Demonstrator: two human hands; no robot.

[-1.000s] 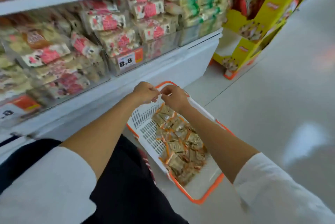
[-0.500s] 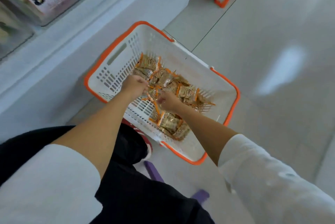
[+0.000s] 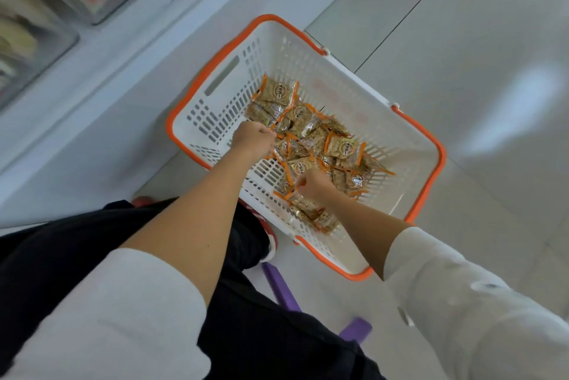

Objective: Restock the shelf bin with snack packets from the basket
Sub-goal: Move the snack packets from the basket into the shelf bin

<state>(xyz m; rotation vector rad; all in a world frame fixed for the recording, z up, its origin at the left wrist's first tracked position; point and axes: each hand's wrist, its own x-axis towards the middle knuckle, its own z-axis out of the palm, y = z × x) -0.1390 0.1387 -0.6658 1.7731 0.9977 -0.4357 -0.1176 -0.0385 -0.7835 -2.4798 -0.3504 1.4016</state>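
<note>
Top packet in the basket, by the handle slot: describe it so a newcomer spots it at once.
Find the white, orange-rimmed basket on the floor beside the shelf base. Its snack packets lie heaped in the middle; the top packet sits at the heap's end nearest the long handle slot. No other packet lies beyond it toward that wall, and its round logo faces up.

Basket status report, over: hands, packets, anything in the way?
Left hand, right hand both down in basket. Each gripping snack packets. Nothing seen blocking the pile.
</note>
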